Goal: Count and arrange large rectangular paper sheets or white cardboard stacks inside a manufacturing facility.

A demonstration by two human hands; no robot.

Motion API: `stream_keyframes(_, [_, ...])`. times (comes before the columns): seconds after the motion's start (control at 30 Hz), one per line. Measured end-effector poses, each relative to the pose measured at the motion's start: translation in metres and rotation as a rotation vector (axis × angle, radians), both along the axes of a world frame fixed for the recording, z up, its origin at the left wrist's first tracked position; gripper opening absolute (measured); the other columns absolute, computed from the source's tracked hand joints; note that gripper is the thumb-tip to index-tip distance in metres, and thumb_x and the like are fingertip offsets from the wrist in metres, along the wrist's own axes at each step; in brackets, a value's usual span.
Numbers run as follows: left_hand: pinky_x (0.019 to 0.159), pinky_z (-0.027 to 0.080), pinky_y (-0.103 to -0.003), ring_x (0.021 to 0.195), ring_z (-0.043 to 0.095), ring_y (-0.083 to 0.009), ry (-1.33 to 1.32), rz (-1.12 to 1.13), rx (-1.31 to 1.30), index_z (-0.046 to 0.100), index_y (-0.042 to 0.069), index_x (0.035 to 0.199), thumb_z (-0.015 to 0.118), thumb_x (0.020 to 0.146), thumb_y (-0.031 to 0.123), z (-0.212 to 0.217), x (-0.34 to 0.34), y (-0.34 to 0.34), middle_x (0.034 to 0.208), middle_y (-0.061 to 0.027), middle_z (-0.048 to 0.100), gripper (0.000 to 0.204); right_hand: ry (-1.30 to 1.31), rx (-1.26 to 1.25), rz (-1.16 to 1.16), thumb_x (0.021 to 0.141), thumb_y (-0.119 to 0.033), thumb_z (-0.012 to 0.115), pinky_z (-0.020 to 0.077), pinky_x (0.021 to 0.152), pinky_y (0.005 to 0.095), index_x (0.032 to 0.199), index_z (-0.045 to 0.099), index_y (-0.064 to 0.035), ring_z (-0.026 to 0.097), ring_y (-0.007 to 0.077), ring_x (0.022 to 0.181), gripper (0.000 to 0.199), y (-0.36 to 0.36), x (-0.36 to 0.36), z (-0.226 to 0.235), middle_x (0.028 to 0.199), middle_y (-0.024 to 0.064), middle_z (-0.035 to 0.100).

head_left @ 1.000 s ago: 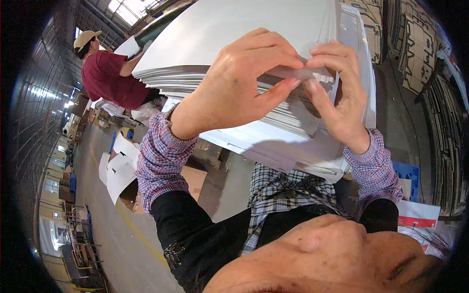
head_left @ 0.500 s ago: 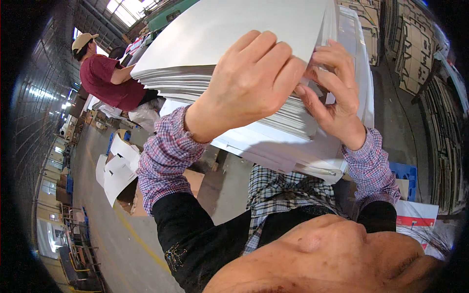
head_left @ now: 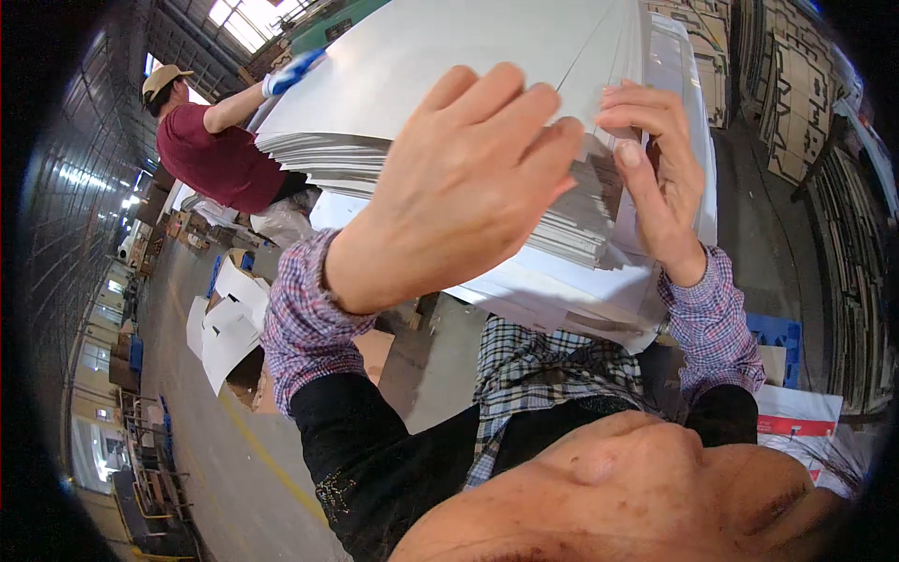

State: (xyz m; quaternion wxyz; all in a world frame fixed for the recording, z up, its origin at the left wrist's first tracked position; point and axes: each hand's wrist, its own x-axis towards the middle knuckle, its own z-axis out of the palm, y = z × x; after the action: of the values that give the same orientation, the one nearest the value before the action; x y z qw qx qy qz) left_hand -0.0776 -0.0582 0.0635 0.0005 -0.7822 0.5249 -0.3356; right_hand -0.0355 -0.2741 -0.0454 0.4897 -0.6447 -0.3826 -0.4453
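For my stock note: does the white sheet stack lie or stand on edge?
Lying: the stack shows its broad face uppermost, layered edges below.

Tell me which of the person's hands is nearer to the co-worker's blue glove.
Left hand: it is right of the glove, at the near edge of the stack. The right hand is farther right, by the stack's corner.

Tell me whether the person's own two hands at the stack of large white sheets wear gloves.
No, the left hand and right hand both show uncovered skin.
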Motion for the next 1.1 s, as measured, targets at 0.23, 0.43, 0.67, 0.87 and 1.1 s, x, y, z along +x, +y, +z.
stream_keyframes(0.23, [0.077,0.043,-0.037,0.091,0.057,-0.0254,-0.300,-0.030,0.059,0.067,0.000,0.102,0.071,0.072,0.007,0.008,0.018,-0.007,0.094,-0.0079,0.061,0.031,-0.052,0.006,-0.094,0.091,-0.015,0.071,0.0400,0.110,0.0475,0.110,0.068,-0.0002,0.059,0.0313,0.113,0.023,0.006,-0.005,-0.001,0.115,0.0144,0.063])
stream_keyframes(0.43, [0.075,0.042,-0.037,0.084,0.056,-0.0240,-0.333,0.017,0.015,0.060,0.004,0.089,0.066,0.070,0.010,-0.006,0.028,-0.025,0.087,-0.0069,0.058,0.022,-0.113,-0.110,-0.183,0.088,-0.013,0.073,0.0373,0.111,0.0525,0.108,0.072,0.0008,0.057,0.0335,0.113,0.024,0.011,-0.003,0.004,0.117,0.0153,0.062])
stream_keyframes(0.67, [0.072,0.043,-0.038,0.080,0.056,-0.0257,-0.285,-0.011,-0.037,0.058,0.005,0.086,0.067,0.071,0.006,-0.018,0.036,-0.008,0.084,-0.0082,0.058,0.017,-0.094,-0.083,-0.157,0.090,-0.014,0.071,0.0328,0.115,0.0537,0.112,0.074,-0.0027,0.057,0.0333,0.119,0.025,0.010,0.003,-0.003,0.120,0.0143,0.063])
stream_keyframes(0.87, [0.073,0.047,-0.040,0.082,0.058,-0.0292,-0.058,0.007,-0.013,0.065,0.001,0.090,0.075,0.078,0.003,-0.008,0.026,0.009,0.087,-0.0098,0.061,0.016,0.036,-0.044,-0.008,0.096,-0.021,0.063,0.0266,0.120,0.0524,0.114,0.075,-0.0053,0.055,0.0306,0.124,0.026,-0.001,0.004,-0.005,0.120,0.0128,0.066])
stream_keyframes(1.1, [0.074,0.048,-0.039,0.082,0.057,-0.0300,0.063,-0.053,-0.086,0.069,0.001,0.099,0.078,0.076,0.008,-0.008,0.018,-0.001,0.089,-0.0100,0.061,0.026,0.021,-0.064,0.001,0.094,-0.017,0.063,0.0259,0.121,0.0526,0.118,0.071,-0.0052,0.054,0.0306,0.128,0.027,-0.001,0.003,-0.004,0.122,0.0127,0.066])
